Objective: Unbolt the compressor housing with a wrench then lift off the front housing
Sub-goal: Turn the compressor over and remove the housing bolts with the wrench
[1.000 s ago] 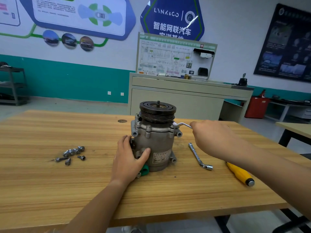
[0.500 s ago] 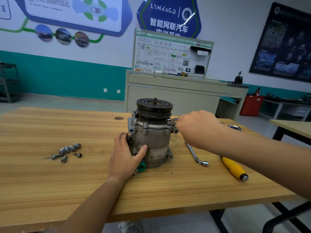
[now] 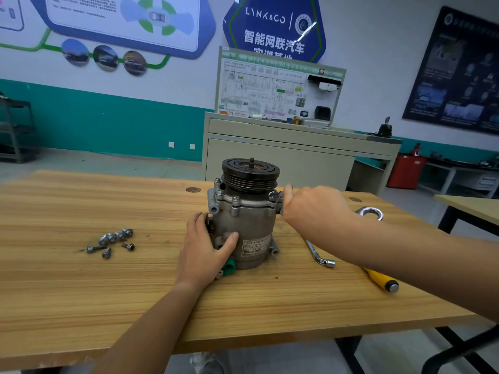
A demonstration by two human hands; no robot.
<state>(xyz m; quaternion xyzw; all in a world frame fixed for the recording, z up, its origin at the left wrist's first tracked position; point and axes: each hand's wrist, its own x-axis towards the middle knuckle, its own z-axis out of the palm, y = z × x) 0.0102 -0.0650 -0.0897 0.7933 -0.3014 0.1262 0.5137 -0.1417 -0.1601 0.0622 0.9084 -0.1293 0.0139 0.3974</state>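
I see the compressor (image 3: 244,222) upright at the middle of the worktop (image 3: 81,292). It is a dull cast-metal cylinder with a black grooved pulley (image 3: 249,174) on top and a green cap (image 3: 229,267) at its foot. My left hand (image 3: 205,247) clasps the body at its 8 o'clock, thumb across the front. My right hand (image 3: 316,209) is curled at the bolted flange at 3 o'clock; I cannot tell what it grasps. Loose bolts (image 3: 110,241) lie in a cluster at 9 o'clock. A chromed L-shaped wrench (image 3: 320,255) and a yellow-handled screwdriver (image 3: 383,282) lie at 4 o'clock. The worktop is striped wood grain. Beyond it stand a beige cabinet (image 3: 278,157) and a teal-banded wall (image 3: 108,125).
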